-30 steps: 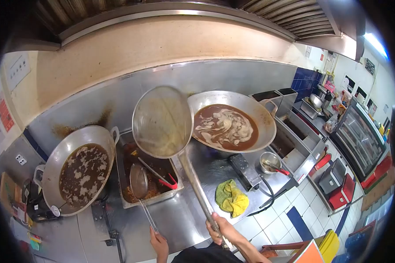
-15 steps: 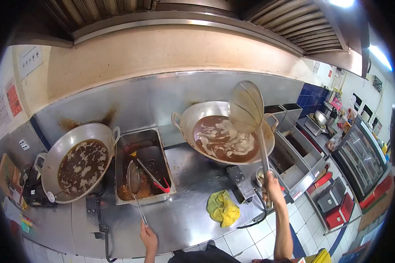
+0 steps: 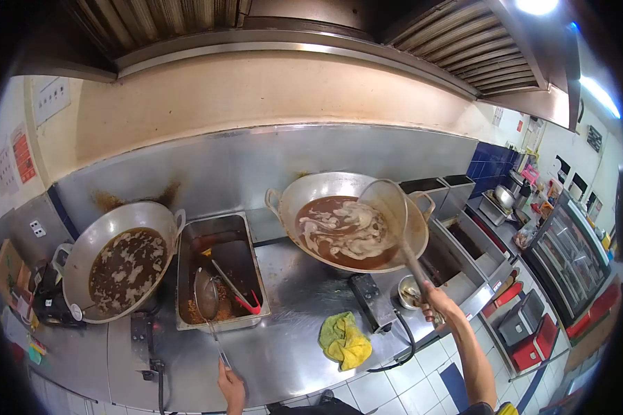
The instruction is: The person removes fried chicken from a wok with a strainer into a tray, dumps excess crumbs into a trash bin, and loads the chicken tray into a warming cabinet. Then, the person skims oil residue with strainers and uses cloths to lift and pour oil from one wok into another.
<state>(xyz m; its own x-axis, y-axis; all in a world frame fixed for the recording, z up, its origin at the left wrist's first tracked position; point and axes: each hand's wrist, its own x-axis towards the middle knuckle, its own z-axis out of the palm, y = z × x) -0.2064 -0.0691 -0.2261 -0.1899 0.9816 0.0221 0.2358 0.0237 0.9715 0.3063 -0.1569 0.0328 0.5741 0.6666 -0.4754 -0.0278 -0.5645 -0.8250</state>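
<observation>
My right hand [image 3: 439, 306] is closed round the handle of a large strainer [image 3: 387, 207], whose mesh is over the right side of the right wok [image 3: 325, 181]. Brown liquid with pale swirling foam fills that wok. With my left hand [image 3: 230, 388] I hold the thin handle of a small strainer [image 3: 206, 294]. Its mesh rests in a rectangular metal tray [image 3: 256, 252] with dark liquid and brown crumbs. Red-tipped tongs [image 3: 235, 287] lean in the same tray.
At the left is another wok [image 3: 79, 266] with dark liquid and foam. A yellow-green cloth [image 3: 345, 341] lies on the steel counter beside a black burner control box [image 3: 372, 303]. A small metal bowl [image 3: 410, 292] stands right of the box.
The large strainer has swung right from in front of the right wok to over its right side, with my right hand. The small strainer stays in the tray; the camera view has shifted.
</observation>
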